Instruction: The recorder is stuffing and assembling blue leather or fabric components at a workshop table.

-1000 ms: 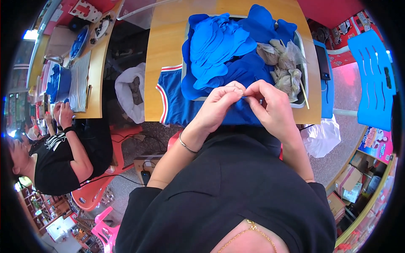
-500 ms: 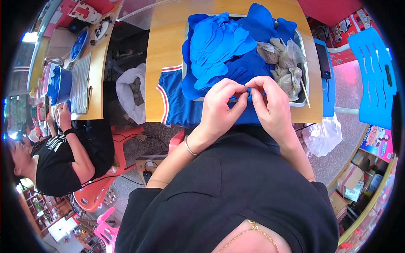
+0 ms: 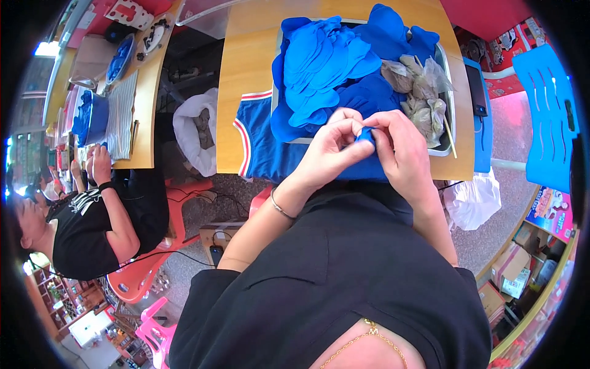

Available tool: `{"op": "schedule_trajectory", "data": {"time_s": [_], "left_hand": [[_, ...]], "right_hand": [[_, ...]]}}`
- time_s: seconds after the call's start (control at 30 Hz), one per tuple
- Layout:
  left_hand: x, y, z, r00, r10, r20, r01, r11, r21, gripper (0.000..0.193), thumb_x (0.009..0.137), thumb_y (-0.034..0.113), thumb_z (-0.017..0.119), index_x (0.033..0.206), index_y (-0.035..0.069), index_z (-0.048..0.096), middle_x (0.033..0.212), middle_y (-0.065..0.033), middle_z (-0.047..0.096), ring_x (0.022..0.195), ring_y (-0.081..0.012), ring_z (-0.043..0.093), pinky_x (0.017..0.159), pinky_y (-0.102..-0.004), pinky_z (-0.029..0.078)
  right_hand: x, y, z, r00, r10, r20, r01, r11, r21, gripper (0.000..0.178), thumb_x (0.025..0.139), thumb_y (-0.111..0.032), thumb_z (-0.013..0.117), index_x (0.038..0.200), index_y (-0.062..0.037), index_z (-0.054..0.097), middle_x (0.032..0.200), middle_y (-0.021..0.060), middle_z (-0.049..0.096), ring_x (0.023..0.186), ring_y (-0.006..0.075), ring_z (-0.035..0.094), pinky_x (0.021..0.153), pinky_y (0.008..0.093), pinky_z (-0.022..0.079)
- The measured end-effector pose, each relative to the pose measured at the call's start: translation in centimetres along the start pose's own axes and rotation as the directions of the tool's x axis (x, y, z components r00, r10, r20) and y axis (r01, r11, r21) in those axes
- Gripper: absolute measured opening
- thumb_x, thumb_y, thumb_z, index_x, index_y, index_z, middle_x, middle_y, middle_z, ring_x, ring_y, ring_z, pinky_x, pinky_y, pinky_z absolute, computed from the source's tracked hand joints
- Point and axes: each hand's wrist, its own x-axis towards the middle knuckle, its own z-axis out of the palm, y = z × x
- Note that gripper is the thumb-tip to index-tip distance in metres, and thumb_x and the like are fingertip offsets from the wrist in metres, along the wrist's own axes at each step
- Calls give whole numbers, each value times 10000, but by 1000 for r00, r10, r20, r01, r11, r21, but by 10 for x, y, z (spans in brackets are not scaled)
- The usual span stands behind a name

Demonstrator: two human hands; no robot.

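Note:
My left hand [image 3: 335, 150] and my right hand [image 3: 401, 146] meet in front of me, fingers pinched together on a small piece of blue cloth [image 3: 365, 134]. A bit of the cloth shows between the fingertips; the rest is hidden by them. Just beyond lies a metal tray [image 3: 453, 126] heaped with blue cut cloth pieces [image 3: 326, 64], some lighter, some darker. Knotted clear plastic bags with brownish contents [image 3: 424, 92] sit at the tray's right side, near a thin wooden stick [image 3: 450, 136]. Partly under the tray, a blue garment with red and white trim [image 3: 261, 132] hangs over the table edge.
The wooden table [image 3: 236, 74] holds the tray. To its right are a dark phone-like device [image 3: 475, 91] and a blue chair [image 3: 544, 111]. A white sack [image 3: 195, 135] stands left, beside another table [image 3: 144, 104] where a person [image 3: 92, 227] works with blue pieces.
My left fingers have rolled over and more of the blue cloth now shows between my hands. The whole view has shifted slightly.

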Motion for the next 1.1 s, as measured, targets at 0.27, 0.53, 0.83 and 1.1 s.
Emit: {"op": "schedule_trajectory", "data": {"time_s": [0.27,0.53,0.83,1.1], "left_hand": [[1,-5,0,999,32,-23,-28,989,143,117,830,95,676,807,20,589,919,7,477,785,-61,467,674,-200,385],[1,-13,6,950,283,-135,-250,944,214,98,822,19,665,898,-11,610,985,-43,507,827,-91,547,724,-208,472],[-2,-10,15,981,165,-105,-155,983,101,123,852,33,631,911,20,524,932,-25,564,858,-61,541,764,-206,449],[4,-15,9,980,200,16,-199,963,180,259,787,71,720,937,37,512,925,-6,529,772,-61,498,718,-192,422]], "right_hand": [[-2,-5,4,987,82,-140,-81,997,13,167,769,29,621,915,-44,586,833,79,571,678,216,580,591,314,465],[-9,-11,1,964,230,-131,-234,972,-14,191,772,28,628,950,-31,595,812,82,567,626,178,567,556,295,459],[-11,4,9,931,288,-225,-233,942,242,137,766,60,601,893,8,609,850,102,634,741,180,656,670,269,514],[-5,10,12,946,233,-226,-126,905,407,147,756,80,581,878,3,610,888,88,592,771,149,625,685,251,518]]}}
